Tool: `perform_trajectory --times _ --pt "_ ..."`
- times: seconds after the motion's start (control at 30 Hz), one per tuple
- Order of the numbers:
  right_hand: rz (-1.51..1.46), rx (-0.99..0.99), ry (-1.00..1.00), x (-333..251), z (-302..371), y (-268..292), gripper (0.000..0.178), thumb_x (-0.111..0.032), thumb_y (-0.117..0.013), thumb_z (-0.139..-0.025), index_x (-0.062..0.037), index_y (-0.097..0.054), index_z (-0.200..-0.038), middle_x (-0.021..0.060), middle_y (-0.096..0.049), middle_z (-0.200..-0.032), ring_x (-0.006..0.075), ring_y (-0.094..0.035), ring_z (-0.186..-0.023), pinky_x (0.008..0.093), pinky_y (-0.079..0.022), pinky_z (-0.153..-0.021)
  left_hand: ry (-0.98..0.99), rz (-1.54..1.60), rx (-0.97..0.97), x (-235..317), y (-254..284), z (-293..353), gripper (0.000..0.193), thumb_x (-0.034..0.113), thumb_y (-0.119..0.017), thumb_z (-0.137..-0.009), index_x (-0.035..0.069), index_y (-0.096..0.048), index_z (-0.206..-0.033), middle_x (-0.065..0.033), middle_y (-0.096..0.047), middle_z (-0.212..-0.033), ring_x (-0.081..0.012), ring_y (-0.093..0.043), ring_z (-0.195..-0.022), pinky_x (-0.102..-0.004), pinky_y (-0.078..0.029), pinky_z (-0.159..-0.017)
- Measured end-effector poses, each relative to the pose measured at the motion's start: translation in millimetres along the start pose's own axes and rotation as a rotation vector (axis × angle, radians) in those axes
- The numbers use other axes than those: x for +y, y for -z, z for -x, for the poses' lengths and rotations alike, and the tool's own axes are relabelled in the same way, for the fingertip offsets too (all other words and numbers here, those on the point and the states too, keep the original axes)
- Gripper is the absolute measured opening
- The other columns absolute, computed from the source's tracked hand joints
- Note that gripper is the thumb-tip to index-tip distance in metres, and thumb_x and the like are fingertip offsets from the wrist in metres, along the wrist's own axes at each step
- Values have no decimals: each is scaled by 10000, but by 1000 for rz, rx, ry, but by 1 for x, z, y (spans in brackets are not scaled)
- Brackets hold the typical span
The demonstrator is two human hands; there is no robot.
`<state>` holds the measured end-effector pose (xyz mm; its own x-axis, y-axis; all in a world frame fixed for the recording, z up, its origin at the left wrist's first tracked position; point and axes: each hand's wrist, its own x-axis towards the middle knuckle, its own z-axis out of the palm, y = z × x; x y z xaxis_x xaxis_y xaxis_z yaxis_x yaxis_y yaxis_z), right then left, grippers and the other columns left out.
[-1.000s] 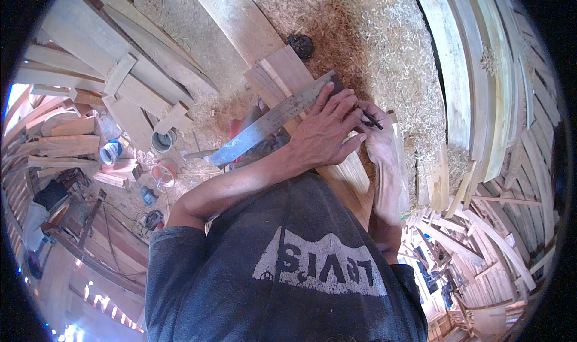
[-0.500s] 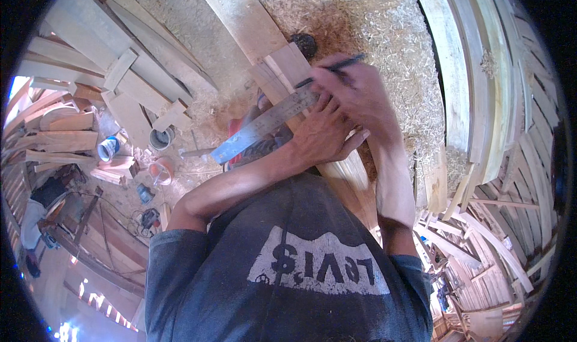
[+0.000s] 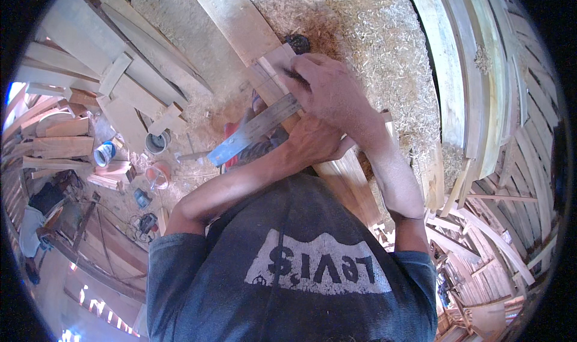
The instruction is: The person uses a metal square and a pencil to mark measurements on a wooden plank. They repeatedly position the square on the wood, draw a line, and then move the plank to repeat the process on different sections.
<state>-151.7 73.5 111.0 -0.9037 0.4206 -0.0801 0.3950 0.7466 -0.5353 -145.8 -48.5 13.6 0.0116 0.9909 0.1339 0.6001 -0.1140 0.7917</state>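
Observation:
A flat metal ruler [image 3: 255, 130] with a bluish end lies slantwise across a pale wooden plank [image 3: 264, 75]. My left hand [image 3: 314, 139] holds the ruler near its right end, its fingertips partly hidden beneath my other hand. Crossing over it, my right hand [image 3: 330, 90] is closed, fingers curled down toward the plank just above the ruler's edge. The dark, slim marking pencil in it is mostly covered by the fingers now. Thin lines run across the plank's face beside that hand. A small dark round thing [image 3: 297, 43] sits just past the plank's edge.
Wood shavings [image 3: 378, 60] cover the floor at the right, next to long stacked boards [image 3: 448, 72]. At the left lie more boards [image 3: 90, 30], a grey bucket [image 3: 157, 142], a blue and white can [image 3: 104, 153], a power tool [image 3: 146, 222] with a cord, and offcuts [image 3: 63, 147].
My right hand has moved left and nearer to the ruler and plank; the pencil, plainly visible before, is now mostly hidden. My left hand's fingers have become covered. The ruler has shifted slightly left.

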Motion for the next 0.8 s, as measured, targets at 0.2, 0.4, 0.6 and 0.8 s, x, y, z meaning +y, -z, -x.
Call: perform_trajectory --times 0.2,0.4,0.6,0.8 --pt "-170 -206 -59 4 -3 3 347 -363 -645 -1043 -30 -737 -1072 164 -765 -1005 357 -742 -947 425 -582 -844 -1 104 83 1 -4 4 498 394 -628 -1003 46 -625 -1359 -211 -572 -1433 -381 -463 -1420 -555 -284 -1235" --pt "-837 326 -666 57 56 58 288 -162 -640 -1042 -43 -679 -1301 87 -770 -1043 176 -713 -922 317 -566 -862 -51 -82 110 11 34 -19 410 366 -682 -967 55 -664 -1234 -184 -553 -1352 -374 -455 -1414 -586 -247 -1253" --pt "-1239 54 -693 95 153 5 457 55 -667 -904 -16 -630 -1354 93 -705 -1226 164 -667 -1084 296 -543 -958 -63 1 146 9 36 -23 440 387 -697 -950 54 -658 -1236 -177 -557 -1334 -373 -464 -1404 -615 -225 -1258" --pt "-1089 284 -757 90 126 -47 438 153 -612 -868 -9 -677 -1270 48 -718 -1169 151 -672 -1088 291 -539 -969 -71 -23 110 -5 45 -30 401 383 -675 -966 71 -666 -1218 -149 -567 -1283 -358 -484 -1380 -624 -204 -1271"
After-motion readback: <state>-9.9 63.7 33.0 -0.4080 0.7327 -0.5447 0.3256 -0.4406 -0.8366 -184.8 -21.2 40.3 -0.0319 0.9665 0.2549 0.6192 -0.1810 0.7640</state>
